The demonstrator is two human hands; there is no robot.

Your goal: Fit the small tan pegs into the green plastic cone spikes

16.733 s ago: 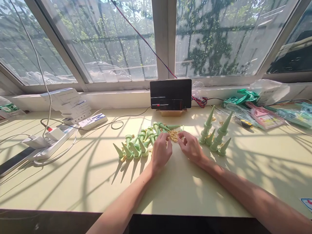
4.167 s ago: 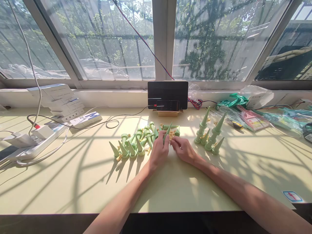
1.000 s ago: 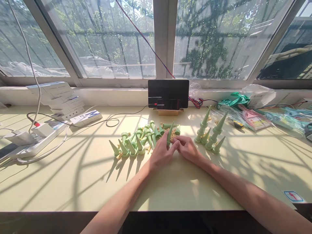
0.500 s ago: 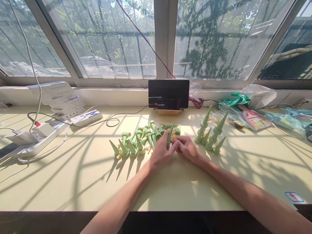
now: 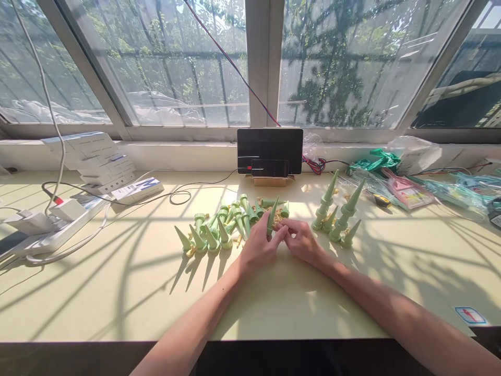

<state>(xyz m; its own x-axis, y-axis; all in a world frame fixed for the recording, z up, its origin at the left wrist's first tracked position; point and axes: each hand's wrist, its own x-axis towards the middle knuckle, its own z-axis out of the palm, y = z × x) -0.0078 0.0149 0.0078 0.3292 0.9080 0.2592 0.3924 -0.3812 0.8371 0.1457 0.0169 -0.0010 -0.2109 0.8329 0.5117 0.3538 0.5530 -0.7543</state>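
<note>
My left hand (image 5: 258, 244) is closed around a green plant watering spike (image 5: 273, 215), whose pointed end sticks up above the fingers. Just to its right, my right hand (image 5: 300, 238) is closed in a pinch at the spike's lower end, and the two hands touch or nearly touch. What lies between the right fingertips is hidden. Behind the hands is a heap of small yellow valve pieces (image 5: 278, 211), partly covered. On the left lies a cluster of green spikes (image 5: 237, 213), with several standing point up at its front (image 5: 212, 241). More spikes stand on the right, some stacked (image 5: 344, 219).
A black tablet (image 5: 270, 146) leans on a stand at the back, with a phone (image 5: 270, 168) before it. White boxes (image 5: 104, 159) and a power strip (image 5: 78, 227) with cables are at left. Plastic bags (image 5: 407, 188) and a yellow-black cutter (image 5: 382, 200) lie at right.
Since the oldest frame, a spike has come into my left hand, and more spikes stand behind the hands. Over the last second, both hands have barely moved.
</note>
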